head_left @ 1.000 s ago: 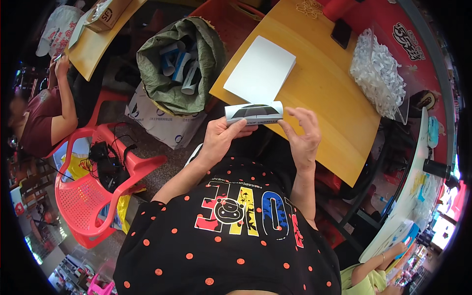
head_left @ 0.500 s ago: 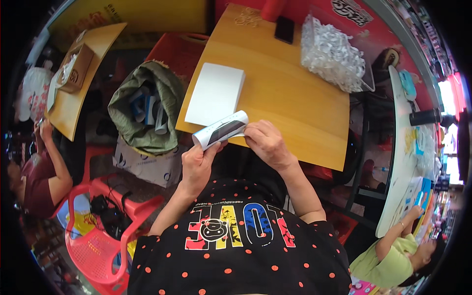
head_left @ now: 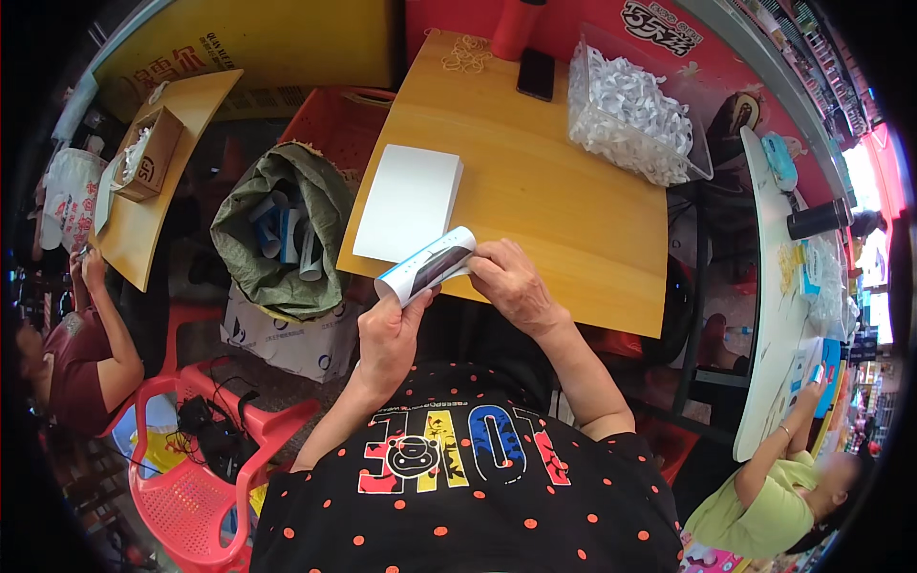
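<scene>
A rolled printed sheet [head_left: 427,265] is held above the near edge of a wooden table [head_left: 564,239]. The left hand [head_left: 387,332] wraps its left end; the right hand [head_left: 514,285] pinches its right end. Along the table's left edge lies a white paper stack [head_left: 409,199]; bare tabletop stretches from there to the table's right edge.

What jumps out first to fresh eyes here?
Probably the rolled printed sheet, held mid-picture between the left hand and right hand, near the close edge of the wooden table. Next, the heap of white strips in a clear bin at the table's far right. Then the green sack left of the table, with similar rolls inside.
</scene>
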Tool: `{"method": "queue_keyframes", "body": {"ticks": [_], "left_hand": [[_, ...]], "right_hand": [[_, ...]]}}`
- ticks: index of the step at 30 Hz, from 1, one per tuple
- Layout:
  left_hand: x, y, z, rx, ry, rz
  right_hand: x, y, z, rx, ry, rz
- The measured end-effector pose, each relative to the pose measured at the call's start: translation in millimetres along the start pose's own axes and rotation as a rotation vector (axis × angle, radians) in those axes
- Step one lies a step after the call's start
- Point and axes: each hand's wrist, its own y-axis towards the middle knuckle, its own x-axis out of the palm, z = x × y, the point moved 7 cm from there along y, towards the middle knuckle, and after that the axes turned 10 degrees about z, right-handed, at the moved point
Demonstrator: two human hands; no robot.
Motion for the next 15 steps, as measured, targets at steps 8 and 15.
{"method": "queue_keyframes", "body": {"ticks": [8,15], "left_hand": [[-2.1,0.6,0.8,-0.006,0.024,-0.001],[-0.5,1.3,-6.4,-0.001,0.002,0.000]], "right_hand": [[-0.4,1.6,1.1,0.050,0.079,0.038],[5.8,-0.3,5.9,0.041,0.067,0.010]]}}
